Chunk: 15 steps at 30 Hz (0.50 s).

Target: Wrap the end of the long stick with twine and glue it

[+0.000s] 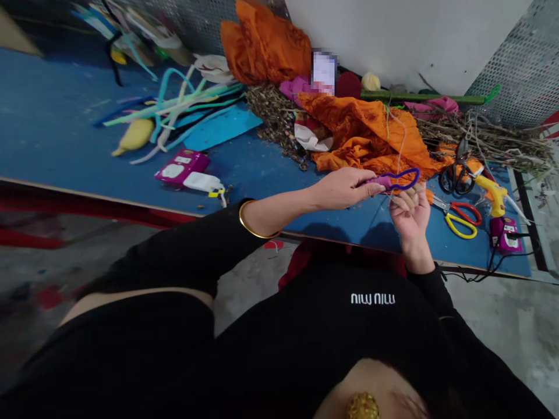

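Note:
My left hand (349, 187) is closed around a magenta wrapped piece (381, 183), pinching it between thumb and fingers. From it a purple fuzzy pipe cleaner (410, 173) bends out in a loop to the right. Just below that loop, my right hand (410, 212) has its palm turned up and its fingers curled on a thin pale thread (392, 196). Above both hands, a stretch of similar string (402, 145) runs across the crumpled orange cloth (360, 125).
Scissors with red and yellow handles (463, 220), black scissors (458, 171) and a yellow glue gun (493, 192) lie to the right on the blue table (262, 201). Pipe cleaners (174, 110), a yellow balloon-like piece (136, 135) and a magenta box (182, 167) are leftward. Dried stems (493, 137) lie behind.

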Available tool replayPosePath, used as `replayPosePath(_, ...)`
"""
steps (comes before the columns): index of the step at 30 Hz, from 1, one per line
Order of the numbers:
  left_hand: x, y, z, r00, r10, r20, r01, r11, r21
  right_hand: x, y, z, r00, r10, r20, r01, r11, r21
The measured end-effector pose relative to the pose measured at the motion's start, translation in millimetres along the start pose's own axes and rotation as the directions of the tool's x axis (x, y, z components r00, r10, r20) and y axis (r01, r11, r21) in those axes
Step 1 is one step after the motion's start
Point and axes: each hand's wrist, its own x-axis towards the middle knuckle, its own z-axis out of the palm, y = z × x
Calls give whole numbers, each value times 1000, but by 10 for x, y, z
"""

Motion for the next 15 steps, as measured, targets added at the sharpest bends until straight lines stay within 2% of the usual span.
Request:
replayPosePath(5, -47, -5, -11, 992, 14, 123, 2, 992, -130, 105, 140, -137, 990, 40, -133, -60, 987, -150)
replayPosePath(8, -80, -34, 21, 987, 24, 157, -5, 993, -120, 223, 135, -192, 985, 45, -164, -83, 968, -237)
replayPosePath(12, -108, -52, 113, 975, 53, 213, -71, 995, 75, 396, 114, -143, 983, 57, -176, -113, 937, -329)
replayPosePath(15, -132, -12, 159, 968, -19, 252, -66, 945, 322, 460, 94, -10, 983, 101, -151, -158, 884, -439)
